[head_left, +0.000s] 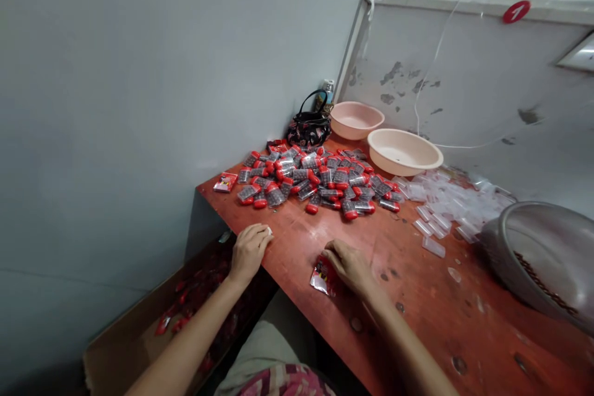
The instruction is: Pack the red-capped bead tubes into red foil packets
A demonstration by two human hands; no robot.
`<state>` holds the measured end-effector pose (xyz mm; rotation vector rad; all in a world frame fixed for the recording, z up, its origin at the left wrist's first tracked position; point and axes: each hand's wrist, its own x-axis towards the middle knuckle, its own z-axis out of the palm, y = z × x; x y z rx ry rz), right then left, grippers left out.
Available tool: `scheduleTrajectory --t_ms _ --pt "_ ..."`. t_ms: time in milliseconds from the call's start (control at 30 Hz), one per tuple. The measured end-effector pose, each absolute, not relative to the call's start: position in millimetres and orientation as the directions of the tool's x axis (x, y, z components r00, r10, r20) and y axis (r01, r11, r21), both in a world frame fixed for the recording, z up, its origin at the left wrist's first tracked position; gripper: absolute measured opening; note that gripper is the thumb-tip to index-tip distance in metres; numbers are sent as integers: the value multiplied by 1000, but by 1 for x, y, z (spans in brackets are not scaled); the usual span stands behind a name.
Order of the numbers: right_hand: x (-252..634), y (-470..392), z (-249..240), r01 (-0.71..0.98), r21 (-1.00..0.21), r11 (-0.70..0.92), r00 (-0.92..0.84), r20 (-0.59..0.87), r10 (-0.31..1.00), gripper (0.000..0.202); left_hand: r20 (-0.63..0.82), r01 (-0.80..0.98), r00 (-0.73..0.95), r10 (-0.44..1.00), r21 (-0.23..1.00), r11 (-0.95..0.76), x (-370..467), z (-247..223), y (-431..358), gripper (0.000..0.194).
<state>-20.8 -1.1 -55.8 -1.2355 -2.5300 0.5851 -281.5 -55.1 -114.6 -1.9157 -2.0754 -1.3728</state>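
My left hand (250, 252) is over the table's left edge, its fingers closed with a bit of something small and white showing at the tips. Between the fingers of my right hand (349, 267) is a small red printed packet (320, 279), held low over the tabletop. Beyond both hands lies a heap of clear tubes with red caps (306, 176), filled with small dark pieces. A flat red packet (225, 182) rests by itself at the table's left corner.
The red table (297, 241) meets a wall on the left. Empty clear sleeves (434, 246) lie at right, near a grey basin (510, 260) of brown pieces. Behind stand a cream basin (404, 161), a pink basin (355, 130) and a black handbag (309, 130). Below left, a cardboard box (120, 346) contains red items.
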Motion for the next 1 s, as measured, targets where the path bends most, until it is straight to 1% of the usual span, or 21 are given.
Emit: scheduleTrajectory --t_ms 67,133,200,333,433,533,633,667,700,767,833,867,900,933,967,1000 --pt "-17 -10 -56 661 -518 543 -582 104 807 19 557 786 -290 778 603 -139 -287 -106 -48 14" --pt "-12 -18 -53 632 -567 528 -552 148 821 18 583 793 -343 737 600 -106 -302 -92 -34 24" --pt "-9 -26 -51 609 -611 506 -521 173 836 16 581 830 -363 729 557 -31 -321 -78 -17 33" --pt "-6 -42 -50 577 -659 483 -507 175 844 14 492 908 -357 794 384 170 -347 -60 8 37" --pt "-4 -51 -55 571 -664 482 -509 174 843 12 442 922 -372 816 279 269 -352 -57 15 38" --pt "2 -58 -60 567 -690 450 -478 169 862 13 368 916 -392 843 239 321 -355 -59 20 42" --pt "9 -62 -63 544 -732 409 -445 161 881 14 258 922 -364 895 233 308 -365 -63 24 49" --pt "10 -63 -63 536 -745 397 -436 159 886 14 244 925 -351 904 242 294 -368 -64 25 49" --pt "10 -64 -63 525 -759 384 -426 156 891 14 254 925 -343 904 260 277 -370 -64 25 48" --pt "6 -65 -61 498 -798 339 -386 146 911 15 344 910 -351 871 344 231 -365 -64 23 45" --pt "-5 -64 -57 424 -871 248 -317 113 941 15 444 859 -392 806 491 147 -343 -61 16 44" --pt "-12 -63 -55 357 -916 184 -279 84 957 15 469 809 -418 778 581 85 -324 -59 11 45" --pt "-20 -60 -54 261 -959 111 -246 45 968 16 461 738 -448 766 674 26 -300 -57 3 46" --pt "-28 -57 -52 142 -989 42 -228 9 974 19 414 636 -469 780 771 -26 -273 -54 -6 48" --pt "-36 -53 -51 21 -1000 -19 -225 -23 974 25 332 497 -462 822 865 -70 -245 -51 -16 51" --pt "-42 -48 -50 -90 -994 -61 -225 -39 974 28 239 344 -411 880 934 -93 -218 -47 -28 52"
